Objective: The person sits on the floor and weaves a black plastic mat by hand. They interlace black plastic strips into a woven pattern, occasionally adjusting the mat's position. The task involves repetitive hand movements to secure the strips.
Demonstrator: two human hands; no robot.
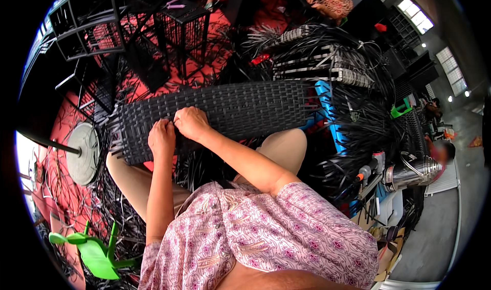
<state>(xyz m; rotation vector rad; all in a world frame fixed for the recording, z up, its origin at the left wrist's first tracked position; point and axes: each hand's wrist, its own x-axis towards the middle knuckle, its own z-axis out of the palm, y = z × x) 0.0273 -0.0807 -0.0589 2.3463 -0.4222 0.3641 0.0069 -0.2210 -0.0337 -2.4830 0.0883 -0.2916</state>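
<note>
Resting across both knees, keeping woven panel [215, 111] steady. Pressing left hand [161, 138] and right hand [190, 122] side by side, fingers curled together, pinching 1 strand at near edge.

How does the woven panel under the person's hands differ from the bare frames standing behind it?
The woven panel is covered in tight black wicker, while the bare metal frames are open bars you can see the red floor through. The panel lies flat across the person's lap, touched by the left hand and right hand; the frames stand upright, untouched. Both are black.
</note>
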